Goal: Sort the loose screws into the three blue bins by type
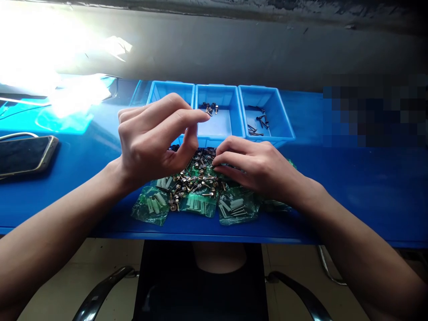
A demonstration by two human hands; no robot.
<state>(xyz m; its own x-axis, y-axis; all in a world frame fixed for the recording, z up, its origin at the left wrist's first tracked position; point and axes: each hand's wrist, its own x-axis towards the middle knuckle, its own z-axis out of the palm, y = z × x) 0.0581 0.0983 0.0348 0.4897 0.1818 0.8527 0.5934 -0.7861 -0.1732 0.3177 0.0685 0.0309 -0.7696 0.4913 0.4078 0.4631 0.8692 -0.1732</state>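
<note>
By the middle bin [217, 127] I see the left hand [147, 138], the right hand [257, 162] at the screw pile [200, 183] (I can't tell either's grip); such closeness likely shortens reaches.

Blown-out white glare upper left, wall [254, 53] dimming toward the right.

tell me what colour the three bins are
The bins are light blue, seen best in the head view.
</note>
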